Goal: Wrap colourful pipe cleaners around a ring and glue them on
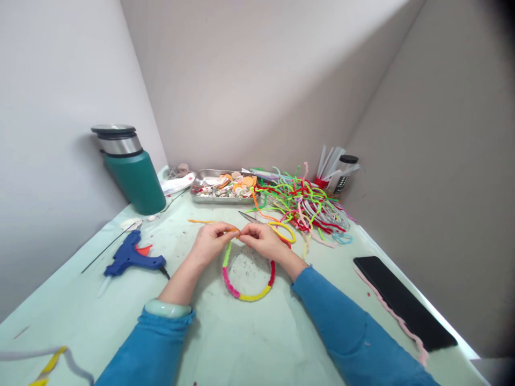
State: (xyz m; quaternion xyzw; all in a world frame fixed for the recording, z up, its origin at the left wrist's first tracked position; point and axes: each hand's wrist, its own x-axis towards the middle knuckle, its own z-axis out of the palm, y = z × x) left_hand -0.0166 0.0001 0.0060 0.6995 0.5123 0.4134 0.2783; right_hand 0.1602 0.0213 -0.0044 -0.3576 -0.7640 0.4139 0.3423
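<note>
A ring of fuzzy pipe cleaner [250, 297] in bands of green, pink, yellow and red lies on the table, its far side running up to my fingers. My left hand [212, 241] pinches an orange pipe cleaner [200, 221] whose loose end sticks out to the left. Fingertips of my right hand [263, 242] meet the left ones and pinch the same orange piece at the top of the ring. The exact joint is hidden by my fingers. Scissors [284, 231] with yellow and red handles lie just behind my right hand.
A blue glue gun [132, 256] and a green bottle [134, 179] stand left. Behind are a metal tray [225, 201] of small pieces and a tangled pipe cleaner pile [306, 206]. Glue sticks [330, 161] stand back right, near a black slab [402, 300].
</note>
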